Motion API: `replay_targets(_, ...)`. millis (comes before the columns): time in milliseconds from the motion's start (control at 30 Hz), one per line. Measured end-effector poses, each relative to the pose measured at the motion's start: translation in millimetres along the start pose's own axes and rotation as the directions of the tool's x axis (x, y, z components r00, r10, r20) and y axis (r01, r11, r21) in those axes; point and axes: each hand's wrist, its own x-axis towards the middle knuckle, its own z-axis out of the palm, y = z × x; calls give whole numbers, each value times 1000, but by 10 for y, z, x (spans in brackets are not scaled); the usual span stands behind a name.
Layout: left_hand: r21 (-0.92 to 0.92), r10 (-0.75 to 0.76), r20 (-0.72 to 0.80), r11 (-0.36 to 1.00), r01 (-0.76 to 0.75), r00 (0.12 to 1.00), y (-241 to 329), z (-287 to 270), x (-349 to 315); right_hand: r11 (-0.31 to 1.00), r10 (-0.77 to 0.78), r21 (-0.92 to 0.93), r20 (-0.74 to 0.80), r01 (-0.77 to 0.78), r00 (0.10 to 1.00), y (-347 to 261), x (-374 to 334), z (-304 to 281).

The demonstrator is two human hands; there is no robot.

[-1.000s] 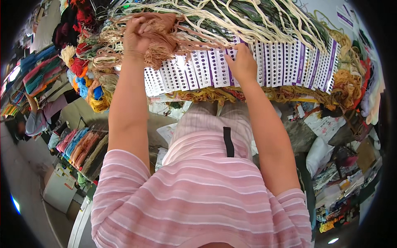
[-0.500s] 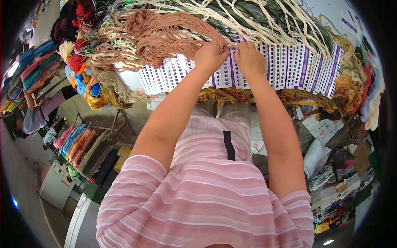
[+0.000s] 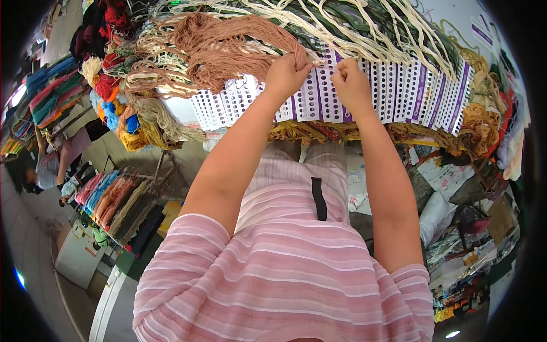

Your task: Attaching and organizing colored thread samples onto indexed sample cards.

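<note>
A large hank of brownish-pink thread (image 3: 228,48) lies loosely across the far side of the table. My left hand (image 3: 285,77) is closed around its right end, where the strands narrow into a bunch. A short way to the right, my right hand (image 3: 352,85) is closed with its fingertips pinched together; any thin strand in them is too small to make out. Beneath both hands runs a row of white and purple punched cards (image 3: 310,94), lined with dark holes. Cream thread (image 3: 370,34) and dark green thread (image 3: 307,37) stretch beyond the hands.
Colourful yarn bundles (image 3: 122,122) hang at the table's left end. Ochre thread (image 3: 476,122) lies at its right end, and more hangs along the near edge. A rack of coloured hanks (image 3: 111,199) and another person (image 3: 48,171) are at the left. Plastic bags (image 3: 436,219) lie lower right.
My hands have drawn apart: the right has moved right and slightly nearer, the left a little left. More of the punched cards shows between them. The person at the left has shifted.
</note>
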Motion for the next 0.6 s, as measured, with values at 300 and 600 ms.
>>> replay_targets(300, -528, -271, 523, 641, 557, 808, 10, -479, 61, 914, -87, -401, -45, 62, 995, -187, -62, 156)
replay_targets(600, -297, -259, 609, 802, 518, 749, 46, -1410, 245, 868, 41, -496, 36, -18, 999, -395, -83, 127)
